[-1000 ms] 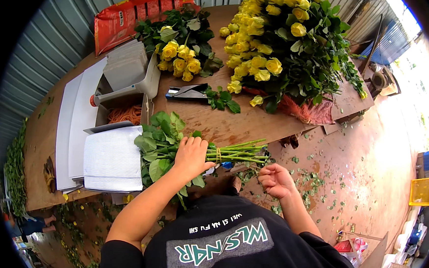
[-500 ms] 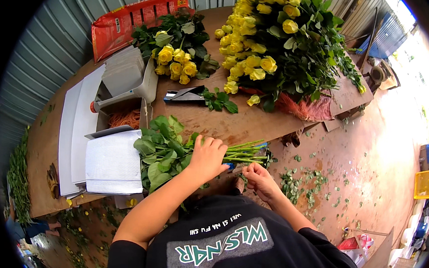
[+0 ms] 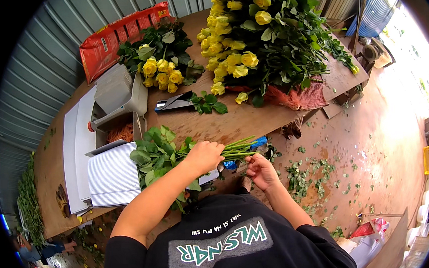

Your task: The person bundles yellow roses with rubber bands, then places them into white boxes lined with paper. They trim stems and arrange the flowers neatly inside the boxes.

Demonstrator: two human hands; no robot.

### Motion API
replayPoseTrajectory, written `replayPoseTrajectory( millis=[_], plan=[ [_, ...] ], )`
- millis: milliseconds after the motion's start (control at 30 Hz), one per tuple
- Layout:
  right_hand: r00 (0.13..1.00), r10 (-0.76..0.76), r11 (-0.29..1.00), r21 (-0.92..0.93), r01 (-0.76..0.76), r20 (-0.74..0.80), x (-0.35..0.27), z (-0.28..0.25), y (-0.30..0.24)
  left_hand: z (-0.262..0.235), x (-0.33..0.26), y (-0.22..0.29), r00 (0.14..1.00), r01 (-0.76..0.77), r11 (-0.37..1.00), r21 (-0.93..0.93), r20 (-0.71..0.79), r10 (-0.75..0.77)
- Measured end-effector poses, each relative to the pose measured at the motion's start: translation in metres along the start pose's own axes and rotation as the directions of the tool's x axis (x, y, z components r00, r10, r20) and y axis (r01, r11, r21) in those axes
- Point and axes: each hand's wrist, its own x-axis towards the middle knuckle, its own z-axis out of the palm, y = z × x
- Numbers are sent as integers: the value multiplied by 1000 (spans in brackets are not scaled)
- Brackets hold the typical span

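My left hand point(image 3: 204, 157) is closed around a bunch of green rose stems point(image 3: 240, 146) at the table's near edge. Their cut ends point right, past my fingers. Dark leaves point(image 3: 157, 152) spread from the bunch on the left, against a white corrugated sheet point(image 3: 114, 173); no blooms show on this bunch. My right hand point(image 3: 262, 173) sits at the lower stem ends, thumb and fingers drawn together in a pinch. What lies between those fingertips is too small to make out. Something shiny and blue point(image 3: 231, 165) shows just under the stems.
Yellow roses are piled high point(image 3: 238, 59) at the back, with a smaller bunch point(image 3: 161, 74) to their left. A black stapler-like tool point(image 3: 174, 102), a grey box of cards point(image 3: 116, 91) and orange bands point(image 3: 121, 133) lie on the wooden table point(image 3: 215, 122). Leaves point(image 3: 305, 181) litter the floor.
The view has shifted, so the table's contents appear further left. My left hand still grips the bunch; my right hand has come up closer against the stem ends.
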Motion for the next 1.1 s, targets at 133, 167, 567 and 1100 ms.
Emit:
replayPoseTrajectory(
  millis=[133,167,567,1100],
  plan=[
    [989,-132,979,-149,141,71,-5,10,7,2,0,4,998,57,998,-13,-11,-57],
    [984,-148,969,-184,164,97,-4,10,6,3,-1,5,997,45,999,8,-60,-44],
    [688,108,-136,-675,725,717,-4,60,63,13,9,-2,998,67,995,-69,2,-67],
    [655,222,29,-677,736,722,-1,90,81,18,13,-13,996,-61,994,-88,-67,55]
  ],
)
